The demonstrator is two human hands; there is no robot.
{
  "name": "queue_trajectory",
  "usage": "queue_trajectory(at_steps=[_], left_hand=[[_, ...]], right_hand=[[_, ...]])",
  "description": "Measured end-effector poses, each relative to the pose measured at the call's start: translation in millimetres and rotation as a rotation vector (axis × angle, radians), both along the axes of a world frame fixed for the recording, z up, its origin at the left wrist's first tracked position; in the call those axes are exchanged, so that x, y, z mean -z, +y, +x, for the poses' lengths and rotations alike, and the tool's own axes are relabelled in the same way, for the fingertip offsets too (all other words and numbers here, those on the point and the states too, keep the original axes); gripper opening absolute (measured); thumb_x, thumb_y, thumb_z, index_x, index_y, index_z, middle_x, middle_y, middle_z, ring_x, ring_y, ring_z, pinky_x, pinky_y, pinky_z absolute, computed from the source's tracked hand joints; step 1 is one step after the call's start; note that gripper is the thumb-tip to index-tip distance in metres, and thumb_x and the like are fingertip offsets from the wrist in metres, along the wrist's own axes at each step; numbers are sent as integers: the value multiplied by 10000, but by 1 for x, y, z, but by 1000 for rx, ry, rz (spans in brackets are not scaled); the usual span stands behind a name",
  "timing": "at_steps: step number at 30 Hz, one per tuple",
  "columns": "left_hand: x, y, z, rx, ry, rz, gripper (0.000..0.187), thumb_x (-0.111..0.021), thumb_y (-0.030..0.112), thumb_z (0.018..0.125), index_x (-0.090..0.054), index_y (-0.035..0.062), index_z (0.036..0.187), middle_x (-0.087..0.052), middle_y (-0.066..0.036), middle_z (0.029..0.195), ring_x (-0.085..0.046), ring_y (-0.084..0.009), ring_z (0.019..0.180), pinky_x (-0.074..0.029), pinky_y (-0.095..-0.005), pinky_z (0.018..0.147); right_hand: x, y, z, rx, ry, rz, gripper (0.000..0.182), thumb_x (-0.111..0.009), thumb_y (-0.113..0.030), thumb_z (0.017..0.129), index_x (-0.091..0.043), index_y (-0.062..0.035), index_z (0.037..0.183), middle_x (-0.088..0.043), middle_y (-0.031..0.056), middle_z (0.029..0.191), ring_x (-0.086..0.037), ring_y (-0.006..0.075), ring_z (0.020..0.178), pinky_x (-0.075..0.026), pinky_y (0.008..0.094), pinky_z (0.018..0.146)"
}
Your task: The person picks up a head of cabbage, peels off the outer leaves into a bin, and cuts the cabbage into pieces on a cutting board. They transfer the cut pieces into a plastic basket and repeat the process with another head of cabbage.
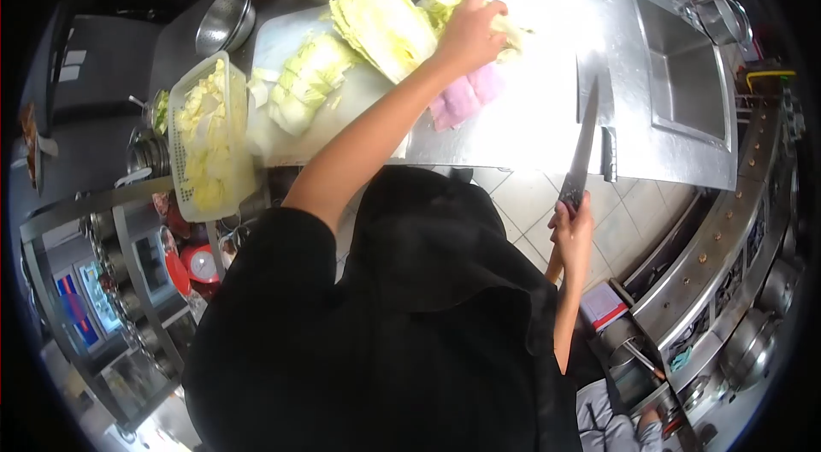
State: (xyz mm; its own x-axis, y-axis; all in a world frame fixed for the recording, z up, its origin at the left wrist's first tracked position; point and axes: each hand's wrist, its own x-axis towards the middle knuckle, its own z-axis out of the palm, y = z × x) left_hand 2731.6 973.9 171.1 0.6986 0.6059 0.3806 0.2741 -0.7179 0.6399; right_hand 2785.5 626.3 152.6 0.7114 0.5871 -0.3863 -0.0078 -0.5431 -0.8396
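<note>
Your left hand [470, 29] is clamped over a napa cabbage piece [505, 24] at the cutting board's [282, 41] far right, right hand [573, 225] gripping the knife [583, 144] near you; those leaves look crisp, light and slippery, so I'd hold the firm core.

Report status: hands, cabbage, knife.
Left hand grips pale green cabbage piece. Right hand holds long steel knife, off the white cutting board.

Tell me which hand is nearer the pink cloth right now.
Left. The left hand grips cabbage just above the pink cloth; the right hand holds the knife off the counter edge.
</note>
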Motion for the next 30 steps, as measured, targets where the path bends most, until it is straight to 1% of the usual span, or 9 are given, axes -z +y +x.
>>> queue_trajectory(at_steps=[3, 8, 12, 14, 17, 19, 22, 25, 30], left_hand=[[-9, -25, -83, -110, -171, -99, 332, -629, -20, 733, -546, 59, 1044, -507, -128, 1162, -515, -315, 1085, -437, -366, 891], [31, -56, -265, -758, 53, -234, 453, -623, -63, 716, -508, 45, 1140, -510, -120, 1111, -563, -210, 836, -484, -310, 714], [43, -65, -362, -1069, 59, -234, 598, -653, -50, 702, -454, 72, 1253, -490, -131, 1133, -564, -214, 826, -491, -310, 707], [42, -66, -376, -993, 29, -312, 725, -677, -45, 692, -388, 93, 1342, -443, -153, 1227, -563, -216, 820, -501, -306, 708], [19, -52, -353, -914, 158, -320, 901, -715, -1, 671, -254, 128, 1434, -315, -206, 1372, -580, -318, 973, -504, -373, 795], [9, -30, -336, -875, 292, -249, 953, -732, 29, 664, -211, 142, 1454, -276, -221, 1404, -570, -355, 1040, -499, -397, 833], [18, 11, -325, -938, 404, -498, 1053, -798, 108, 629, -173, 182, 1472, -289, -203, 1389, -526, -424, 1075, -461, -422, 897], [42, 39, -328, -949, 331, -381, 1057, -775, 121, 606, -174, 188, 1472, -265, -233, 1401, -523, -412, 1101, -470, -420, 883], [35, 54, -337, -702, 254, -561, 898, -604, -9, 618, -261, 190, 1424, -333, -235, 1300, -538, -422, 1056, -487, -438, 826]], right_hand=[[11, 28, 2, -341, -572, -112, 341, -605, -115, 868, -469, 7, 1156, -531, 124, 550, -483, 265, 452, -413, 365, 499], [40, 128, 23, -459, -512, 2, 374, -624, -135, 853, -489, -65, 1196, -533, 122, 539, -504, 293, 476, -427, 372, 539], [41, 175, 30, -542, -732, 6, 447, -660, -205, 759, -534, -96, 1174, -571, 177, 977, -551, 349, 934, -446, 432, 805], [19, 196, 24, -514, -1100, 27, 455, -686, -215, 732, -562, -71, 1146, -561, 172, 1015, -531, 350, 984, -428, 450, 845], [-7, 262, -32, -726, -772, 470, 397, -683, -178, 800, -565, -40, 1154, -543, 165, 1083, -526, 324, 1010, -410, 410, 887], [-31, 313, -100, -964, -565, 502, 465, -702, -188, 793, -532, -55, 1205, -507, 206, 1170, -511, 342, 1087, -418, 405, 914], [10, 400, -167, -1065, -841, 522, 609, -653, -435, 812, -479, -102, 1291, -436, 238, 1289, -466, 413, 1161, -407, 471, 947], [38, 449, -204, -981, -744, 182, 682, -561, -607, 806, -510, -132, 1293, -464, 213, 1284, -460, 432, 1153, -399, 484, 953], [36, 454, -222, -928, -907, 115, 677, -548, -667, 775, -625, -129, 1178, -546, 171, 1206, -503, 409, 1109, -425, 473, 927]])
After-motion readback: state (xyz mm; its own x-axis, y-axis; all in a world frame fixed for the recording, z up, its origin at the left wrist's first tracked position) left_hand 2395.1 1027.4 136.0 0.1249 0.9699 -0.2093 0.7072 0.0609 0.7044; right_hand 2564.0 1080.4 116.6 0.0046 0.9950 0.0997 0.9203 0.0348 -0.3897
